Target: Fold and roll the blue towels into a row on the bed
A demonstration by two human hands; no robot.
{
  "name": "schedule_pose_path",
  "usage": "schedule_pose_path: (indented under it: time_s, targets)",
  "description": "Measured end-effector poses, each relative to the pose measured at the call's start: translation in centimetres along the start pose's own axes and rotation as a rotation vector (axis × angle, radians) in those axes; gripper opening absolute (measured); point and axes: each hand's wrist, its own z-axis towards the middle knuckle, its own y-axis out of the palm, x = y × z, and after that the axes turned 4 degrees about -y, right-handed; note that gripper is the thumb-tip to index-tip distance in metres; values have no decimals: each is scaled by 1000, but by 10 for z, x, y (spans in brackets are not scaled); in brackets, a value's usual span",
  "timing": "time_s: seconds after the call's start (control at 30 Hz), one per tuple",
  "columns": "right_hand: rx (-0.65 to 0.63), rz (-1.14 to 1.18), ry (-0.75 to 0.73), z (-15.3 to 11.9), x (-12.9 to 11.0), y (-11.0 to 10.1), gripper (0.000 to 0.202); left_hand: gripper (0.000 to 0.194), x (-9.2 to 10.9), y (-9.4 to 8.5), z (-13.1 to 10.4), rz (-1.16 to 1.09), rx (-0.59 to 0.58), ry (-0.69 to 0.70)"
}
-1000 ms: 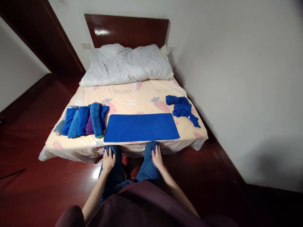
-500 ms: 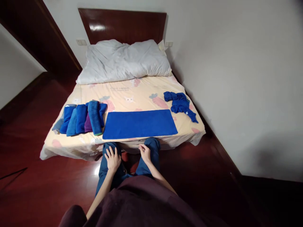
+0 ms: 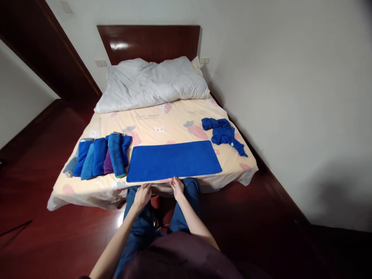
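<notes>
A blue towel [image 3: 174,161] lies flat and spread near the front edge of the bed. My left hand [image 3: 143,195] is just below the towel's near edge, over my left knee, with its fingers loosely extended and nothing in them. Close to the same edge, my right hand [image 3: 177,188] is beside my right knee, fingers stretched forward and holding nothing. Left of the flat towel, several rolled or folded towels [image 3: 100,155] in blue, purple and grey-blue lie side by side. On the right is a crumpled heap of blue cloth [image 3: 223,133].
The bed [image 3: 157,130] has a pale yellow sheet with carrot prints. A white quilt [image 3: 154,83] is bunched before the dark wooden headboard [image 3: 151,42]. A wall [image 3: 279,97] runs along the right side. Dark red floor [image 3: 66,236] surrounds the bed's front.
My left hand has moved forward from my knee toward the towel's near edge. My right hand has uncurled and reaches that edge. The view has tilted up slightly; the cloths look unmoved.
</notes>
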Motion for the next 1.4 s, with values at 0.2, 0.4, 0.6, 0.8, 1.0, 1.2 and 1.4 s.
schedule_pose_path:
  time_s: [0.2,0.4,0.6,0.8,1.0,1.2,1.4]
  targets:
    - [104,-7,15,15,19,3,37,38,55,-68,188,-75,7,257]
    - [192,19,94,19,28,-1,34,39,115,-65,328,-13,-145,177]
    - [172,22,142,15,21,-4,48,31,125,-37,370,-51,-252,106]
    - [183,67,171,15,15,2,43,28,125,-44,381,-61,-321,-14]
    - [137,112,108,1,19,-2,48,36,122,-62,376,-86,-306,-33]
    - [110,102,106,-1,17,-2,53,34,124,-57,366,-60,-314,53]
    - [104,80,156,10,9,-1,50,39,129,-49,367,-27,-317,52]
